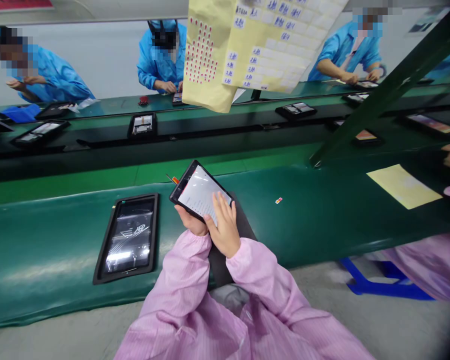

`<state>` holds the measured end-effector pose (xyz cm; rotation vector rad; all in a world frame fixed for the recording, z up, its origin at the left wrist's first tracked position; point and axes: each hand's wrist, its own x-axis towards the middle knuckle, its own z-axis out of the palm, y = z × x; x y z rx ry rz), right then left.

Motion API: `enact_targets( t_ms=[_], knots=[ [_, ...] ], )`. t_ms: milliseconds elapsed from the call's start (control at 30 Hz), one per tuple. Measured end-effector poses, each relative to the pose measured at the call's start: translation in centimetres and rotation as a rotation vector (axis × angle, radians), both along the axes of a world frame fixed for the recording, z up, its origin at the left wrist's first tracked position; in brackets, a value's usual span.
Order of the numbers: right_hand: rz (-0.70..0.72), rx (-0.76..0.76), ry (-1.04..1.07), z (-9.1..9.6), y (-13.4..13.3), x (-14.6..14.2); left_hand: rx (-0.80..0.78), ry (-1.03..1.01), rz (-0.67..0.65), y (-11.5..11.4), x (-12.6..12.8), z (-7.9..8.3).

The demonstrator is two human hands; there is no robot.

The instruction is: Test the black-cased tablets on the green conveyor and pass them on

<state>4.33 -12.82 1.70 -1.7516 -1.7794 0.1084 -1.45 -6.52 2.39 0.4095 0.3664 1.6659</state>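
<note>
Left hand [190, 221] cups the lower edge of a black-framed tablet [202, 192]; right hand [225, 227] presses spread on its lit screen. Tablet held tilted above the green padded bench [303, 220]. Second tablet [129, 237] lies just left; open bench extends right to a yellow sheet [403, 186].

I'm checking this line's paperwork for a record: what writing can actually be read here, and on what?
Nothing can be quoted.
Hanging yellow sheet: blue handwritten entries, too small and blurred to read.
Tablet: lines on its screen, too small to read.
Small label on the green belt: too small to read.
</note>
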Motion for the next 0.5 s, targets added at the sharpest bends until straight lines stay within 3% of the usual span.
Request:
enact_targets(
  t_ms=[167, 267, 400, 500],
  knots=[
    [0.124, -0.032, 0.025, 0.1, -3.5, -1.7, 0.061, -0.128, 0.087, 0.6, 0.1, -0.3],
    [0.142, -0.018, 0.075, 1.1, -4.3, -1.2, 0.073, -0.164, 0.015, 0.6, -0.1, -0.1],
    [0.076, 0.066, 0.038, 2.6, -0.9, 0.2, -0.029, -0.101, -0.068, 0.5, -0.6, 0.4],
    [0.136, 0.109, -0.128, 3.6, 2.3, 0.6, -0.057, -0.066, -0.108, 0.7, -0.9, 0.8]
  ],
)
